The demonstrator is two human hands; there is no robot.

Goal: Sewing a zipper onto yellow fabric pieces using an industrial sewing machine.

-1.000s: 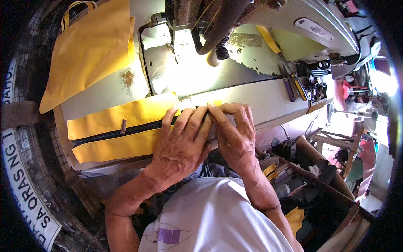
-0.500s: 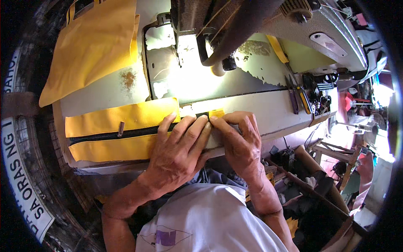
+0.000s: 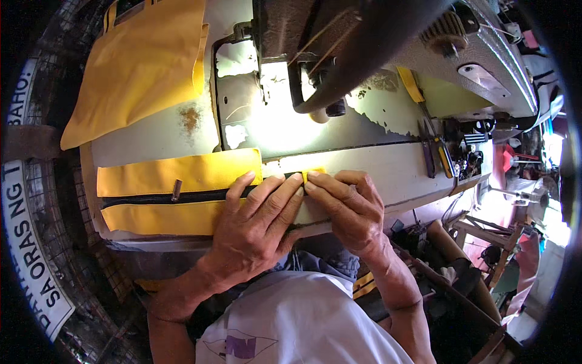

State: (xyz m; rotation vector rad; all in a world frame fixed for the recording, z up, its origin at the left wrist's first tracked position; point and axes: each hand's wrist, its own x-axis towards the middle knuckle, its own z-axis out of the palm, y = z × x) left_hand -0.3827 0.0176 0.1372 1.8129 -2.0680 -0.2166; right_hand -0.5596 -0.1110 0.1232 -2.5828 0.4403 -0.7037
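Observation:
A zipper panel lies along the table's near edge: two yellow strips [image 3: 182,170] with a black zipper [image 3: 212,195] between them and a metal pull [image 3: 176,190]. My left hand [image 3: 257,212] presses down over its right part, fingers stretched out. Beyond the strips, the black tape runs under those fingertips to a small yellow tab [image 3: 315,172]. The fingers of my right hand [image 3: 351,209] are bunched together on this tab, close to my left fingertips. A bit of yellow stands up between the two hands. My right thumb is hidden.
A sewing machine [image 3: 485,67] stands over the table [image 3: 388,161], its lamp lighting the bed. A yellow bag [image 3: 139,73] with handles lies at far left. Scissors [image 3: 427,148] and a yellow-handled cutter [image 3: 445,159] rest at right, beside dark metal parts [image 3: 470,142].
The yellow tab, flatter before, now has an edge raised between my fingertips. My right fingers have drawn closer together on it. The whole view has shifted slightly.

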